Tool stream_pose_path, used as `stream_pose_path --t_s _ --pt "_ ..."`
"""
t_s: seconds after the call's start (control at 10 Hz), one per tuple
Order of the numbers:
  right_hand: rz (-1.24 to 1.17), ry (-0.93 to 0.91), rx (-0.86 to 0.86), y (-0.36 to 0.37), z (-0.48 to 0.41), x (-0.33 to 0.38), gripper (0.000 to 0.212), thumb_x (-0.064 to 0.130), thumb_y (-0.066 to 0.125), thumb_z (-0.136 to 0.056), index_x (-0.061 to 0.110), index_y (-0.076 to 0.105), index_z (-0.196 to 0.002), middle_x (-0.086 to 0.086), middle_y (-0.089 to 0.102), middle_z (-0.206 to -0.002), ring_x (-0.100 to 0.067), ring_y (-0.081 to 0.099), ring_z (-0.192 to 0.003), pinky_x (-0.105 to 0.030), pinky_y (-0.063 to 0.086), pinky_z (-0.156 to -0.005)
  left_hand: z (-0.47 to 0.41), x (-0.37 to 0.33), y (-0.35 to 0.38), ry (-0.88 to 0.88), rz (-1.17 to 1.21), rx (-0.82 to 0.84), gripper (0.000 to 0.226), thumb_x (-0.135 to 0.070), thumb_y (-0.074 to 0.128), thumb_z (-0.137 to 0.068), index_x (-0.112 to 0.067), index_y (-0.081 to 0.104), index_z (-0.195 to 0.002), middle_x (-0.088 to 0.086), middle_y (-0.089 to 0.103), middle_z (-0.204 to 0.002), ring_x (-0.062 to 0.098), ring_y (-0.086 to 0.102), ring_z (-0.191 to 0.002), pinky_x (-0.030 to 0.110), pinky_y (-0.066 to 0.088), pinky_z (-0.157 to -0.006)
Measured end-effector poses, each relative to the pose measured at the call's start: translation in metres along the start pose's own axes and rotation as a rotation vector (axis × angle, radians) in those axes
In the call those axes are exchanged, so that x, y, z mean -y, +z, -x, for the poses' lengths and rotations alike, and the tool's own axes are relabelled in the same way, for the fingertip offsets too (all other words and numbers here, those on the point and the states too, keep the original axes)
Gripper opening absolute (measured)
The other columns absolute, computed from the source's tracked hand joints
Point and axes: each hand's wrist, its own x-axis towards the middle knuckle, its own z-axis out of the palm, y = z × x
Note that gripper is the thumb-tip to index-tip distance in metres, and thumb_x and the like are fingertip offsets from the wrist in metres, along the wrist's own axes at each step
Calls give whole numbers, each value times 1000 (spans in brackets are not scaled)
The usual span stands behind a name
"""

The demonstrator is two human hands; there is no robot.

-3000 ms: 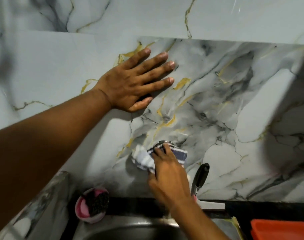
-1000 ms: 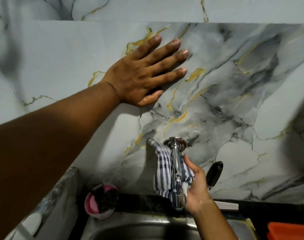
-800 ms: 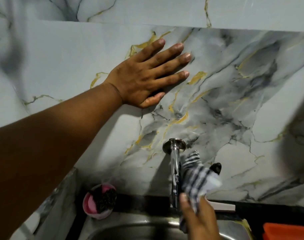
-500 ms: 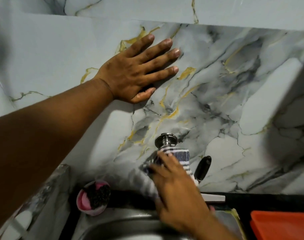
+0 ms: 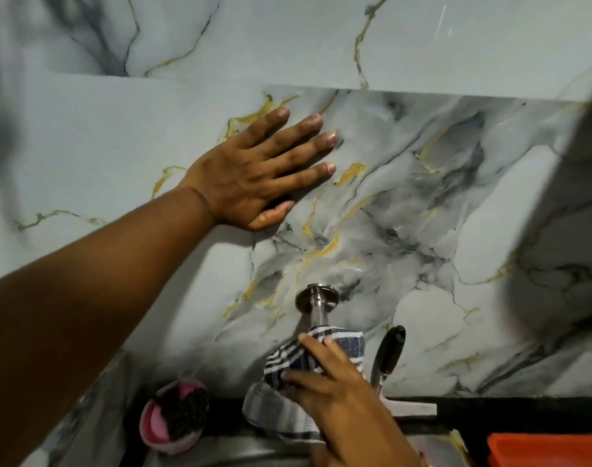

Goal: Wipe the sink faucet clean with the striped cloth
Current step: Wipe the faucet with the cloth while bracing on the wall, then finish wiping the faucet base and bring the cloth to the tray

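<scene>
A chrome faucet (image 5: 317,303) juts from the marble wall above the sink; only its round base and a short length of pipe show. The blue-and-white striped cloth (image 5: 346,340) is wrapped over the rest of the pipe. My right hand (image 5: 338,389) presses the cloth around the faucet, fingers curled over it, and a loose end of the cloth hangs down toward the sink. My left hand (image 5: 257,173) lies flat on the wall tile above and left of the faucet, fingers spread, holding nothing.
A pink bowl with a dark scrubber (image 5: 175,419) sits at the sink's back left corner. A black-handled tool (image 5: 390,352) leans on the wall right of the faucet. An orange tray (image 5: 547,449) is at bottom right. The steel sink rim (image 5: 254,449) runs along the bottom.
My right hand has slid the cloth down the pipe, away from the wall, so more bare pipe below the base shows. My left hand stays flat on the wall.
</scene>
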Motion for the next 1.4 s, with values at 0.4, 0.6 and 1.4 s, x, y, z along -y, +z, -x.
stream_pose_path --t_s 0.4,0.6,1.4 --pt "74 59 -212 3 -5 3 43 41 52 -74 41 65 -115 15 37 -145 -4 -2 -145 -24 21 -112 -1 0 1 -1 8 9 68 -39 41 -93 -14 28 -155 17 28 -161 39 24 -149 57 22 -119" --pt "48 111 -20 -22 -72 -31 29 36 54 -80 9 64 -76 -9 67 -86 -23 54 -95 -34 40 -88 0 2 0 -8 -7 14 68 -39 39 -93 -13 29 -155 17 29 -161 39 24 -149 56 21 -119" --pt "-1590 911 -518 -123 219 -64 32 12 54 -88 -5 68 -112 -27 69 -116 -42 64 -110 -48 51 -97 -98 -338 -184 -1712 3200 538 101 -63 92 -40 -1 72 -118 27 72 -116 44 71 -100 49 62 -75"
